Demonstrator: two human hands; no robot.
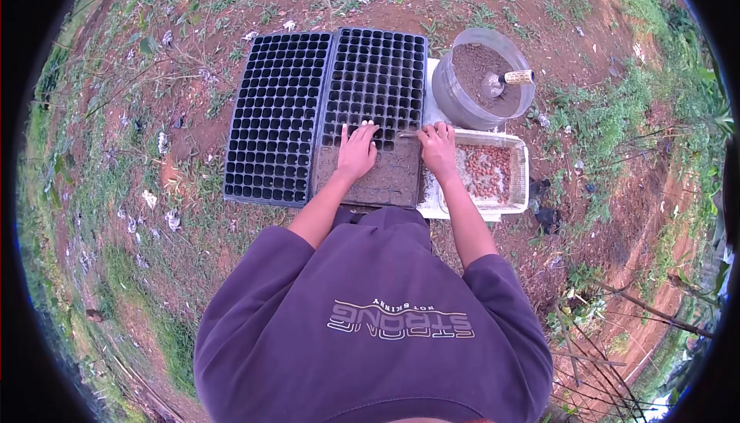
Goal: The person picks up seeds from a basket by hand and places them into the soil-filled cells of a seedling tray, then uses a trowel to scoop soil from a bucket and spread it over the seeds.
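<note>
A black seedling tray (378,60) lies in front of me, its nearer cells covered with brown soil (381,176) and its farther cells bare. My left hand (358,150) rests on it at the edge of the soil, fingers spread and pointing away from me. My right hand (438,150) is over the tray's right edge with its fingers closed. From them a thin, stick-like thing (407,134) points left across the cells; its kind is too small to make out. Just right of that hand stands a clear plastic container (523,168) with reddish-brown seeds (489,170).
A second black seedling tray (277,114) with hollow cells lies alongside on the left. At the back right, a clear round tub (455,103) holds soil and a trowel with a light handle (518,77). Grass, bare earth and litter surround these; dry branches (655,315) stick out at the right.
</note>
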